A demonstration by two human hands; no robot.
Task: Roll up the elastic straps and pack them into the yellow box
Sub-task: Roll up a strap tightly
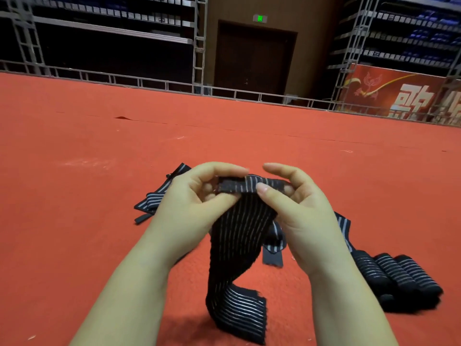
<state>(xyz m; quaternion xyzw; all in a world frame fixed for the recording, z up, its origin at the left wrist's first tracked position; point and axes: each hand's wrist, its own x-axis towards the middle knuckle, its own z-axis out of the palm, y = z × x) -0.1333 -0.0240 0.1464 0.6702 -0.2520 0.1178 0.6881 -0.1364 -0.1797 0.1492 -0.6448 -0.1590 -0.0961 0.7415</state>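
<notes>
A black elastic strap with thin white stripes (239,245) hangs from both hands down to the red carpet, its lower end curling near the bottom of the view. My left hand (197,196) pinches the strap's folded top end on the left. My right hand (294,198) pinches the same end on the right, thumb on the front. Loose unrolled straps (152,201) lie on the carpet behind my hands. Three rolled straps (396,278) lie side by side at the right. No yellow box is in view.
Red carpet (99,221) covers the whole floor around me. Metal truss rails (149,83) and tiered racks stand at the far edge, with a dark door (254,61) in the middle and a red banner (399,96) at the right.
</notes>
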